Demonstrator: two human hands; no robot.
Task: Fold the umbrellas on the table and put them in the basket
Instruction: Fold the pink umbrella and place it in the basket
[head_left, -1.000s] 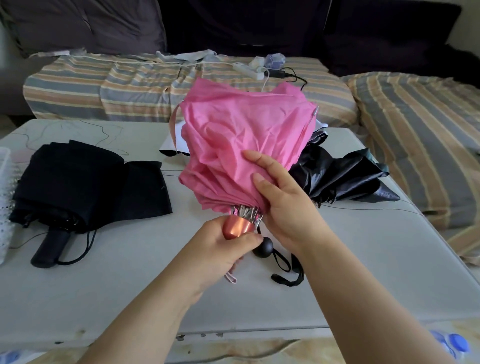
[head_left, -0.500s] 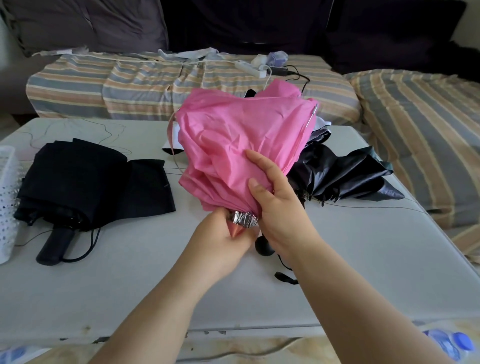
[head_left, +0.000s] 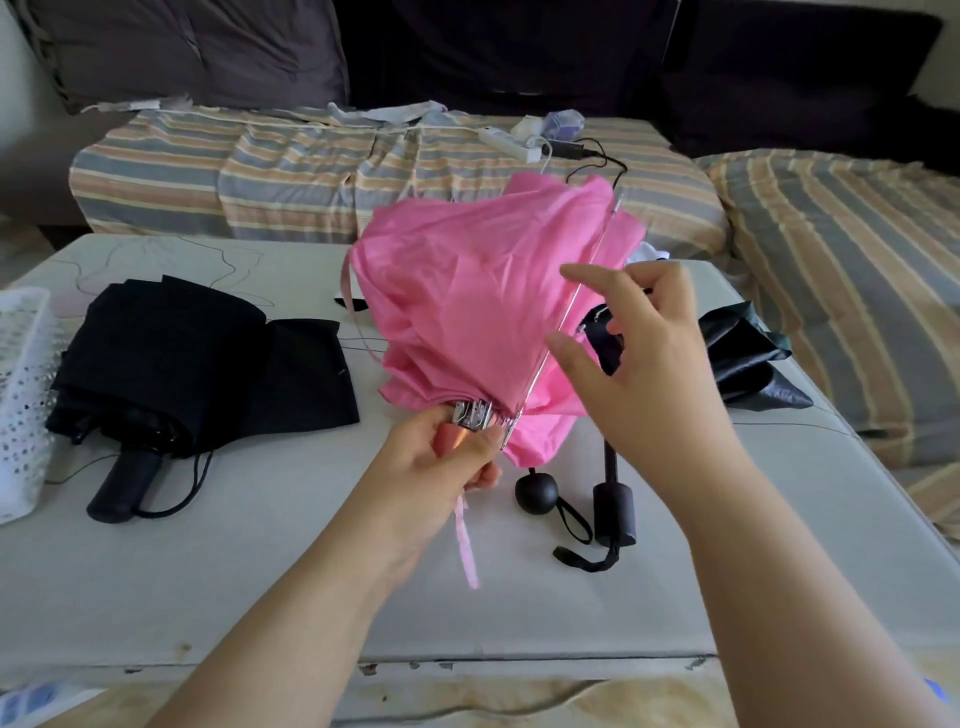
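Note:
A collapsed pink umbrella (head_left: 467, 291) is held up above the white table (head_left: 260, 571), its canopy loose and ruffled. My left hand (head_left: 431, 467) grips its orange handle at the bottom. My right hand (head_left: 639, 364) hovers just right of the canopy with fingers spread, beside a bare metal rib, holding nothing. A black umbrella (head_left: 171, 364) lies folded flat at the left. Behind my right hand lie more black umbrellas (head_left: 748, 364), their round and cylindrical handles (head_left: 613, 504) pointing toward me. The white perforated basket (head_left: 21, 395) stands at the left edge.
A sofa with a striped cover (head_left: 260, 171) runs behind the table, carrying a white power strip (head_left: 511, 143) and cables. A striped cushion (head_left: 857, 270) lies to the right. The table's front edge is chipped.
My right hand has let go of the pink canopy and lifted off to the right with fingers spread. The umbrella tilted right, exposing a metal rib. The left hand keeps the handle.

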